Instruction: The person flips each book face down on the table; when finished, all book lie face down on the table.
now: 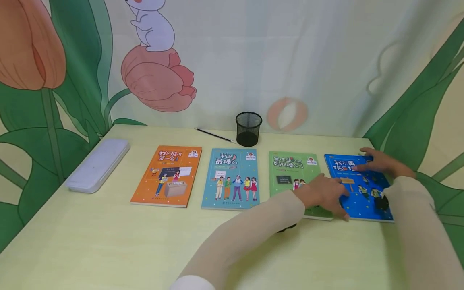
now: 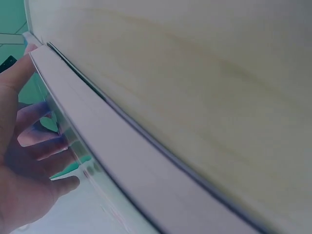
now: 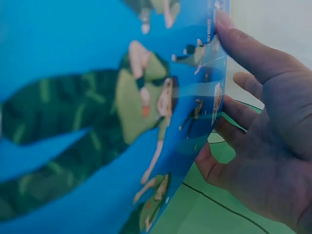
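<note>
A blue book [image 1: 362, 201] with cartoon figures lies flat at the right end of a row of books. Over its upper right part reaches my right hand [image 1: 386, 163], fingers spread; in the right wrist view the thumb [image 3: 243, 41] and fingertips are at the cover's edge. My left hand [image 1: 324, 193] spans the gap between the blue book and the green book [image 1: 290, 169], covering the green one's lower right part. In the left wrist view, its thumb [image 2: 19, 70] is at a corner beside a white page edge [image 2: 97, 117], the other fingers loosely extended.
Further left lie a light blue book [image 1: 230, 169] and an orange book [image 1: 145, 193]. A pale case [image 1: 99, 165] is at the table's left edge. Behind the row, a black mesh cup [image 1: 248, 131] stands beside a pencil [image 1: 215, 135]. A printed curtain [image 1: 232, 60] hangs behind.
</note>
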The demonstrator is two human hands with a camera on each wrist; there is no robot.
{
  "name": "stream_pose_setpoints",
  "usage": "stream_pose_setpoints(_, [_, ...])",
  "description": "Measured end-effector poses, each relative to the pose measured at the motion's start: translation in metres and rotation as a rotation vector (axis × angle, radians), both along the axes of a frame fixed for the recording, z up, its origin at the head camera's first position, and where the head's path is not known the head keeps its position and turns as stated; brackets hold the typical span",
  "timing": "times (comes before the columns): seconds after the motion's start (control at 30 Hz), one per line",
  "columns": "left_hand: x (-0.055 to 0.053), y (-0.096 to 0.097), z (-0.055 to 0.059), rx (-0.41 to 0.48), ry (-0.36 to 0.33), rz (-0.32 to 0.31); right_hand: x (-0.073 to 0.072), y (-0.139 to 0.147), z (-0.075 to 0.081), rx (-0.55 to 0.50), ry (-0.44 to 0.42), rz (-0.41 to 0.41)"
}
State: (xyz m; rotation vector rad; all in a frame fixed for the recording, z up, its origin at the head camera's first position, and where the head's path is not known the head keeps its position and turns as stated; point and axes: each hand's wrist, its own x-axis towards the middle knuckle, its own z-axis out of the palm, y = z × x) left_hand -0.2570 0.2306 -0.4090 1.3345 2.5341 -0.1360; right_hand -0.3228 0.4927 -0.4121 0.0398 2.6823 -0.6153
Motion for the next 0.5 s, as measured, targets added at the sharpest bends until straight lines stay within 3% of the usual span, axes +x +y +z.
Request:
stream_pose_setpoints(0.3, [-0.0025, 0.0009, 0.0001, 0.024, 0.002, 0.0, -0.0098, -0.0049, 0.0, 0.033, 0.042, -0.015])
stream_pose_setpoints(0.5, [-0.0007, 0.0022, -0.0004, 0.031, -0.025, 0.002, -0.0094, -0.0054, -0.0023, 0.081, 0.012, -0.06])
